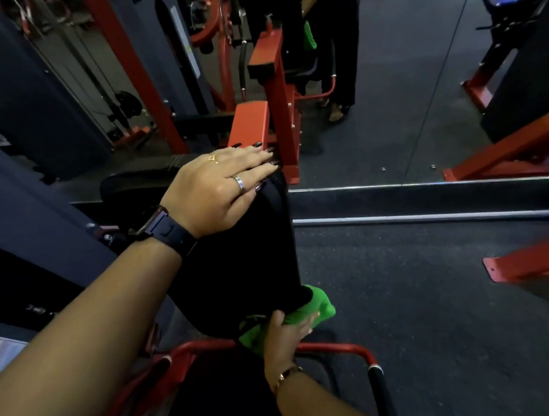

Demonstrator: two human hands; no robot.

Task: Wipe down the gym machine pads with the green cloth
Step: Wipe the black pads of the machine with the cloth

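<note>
Right grip (287, 340) clenches the green cloth (315, 307), pressed against the black pad (244, 265) at its lower edge. Above it, left grip (221, 189) lies flat, fingers straight, steadying the pad's top. Wiping looks underway; other pads likely remain.

Right hand (287, 338) grips green cloth (322, 304) against pad (243, 272).

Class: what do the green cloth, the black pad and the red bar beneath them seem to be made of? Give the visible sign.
The green cloth: soft matte fabric, maybe microfibre; bunches and folds. The black pad: probably vinyl over foam; smooth, rounded edges. The red bar: likely painted metal tube; glossy highlights.
</note>
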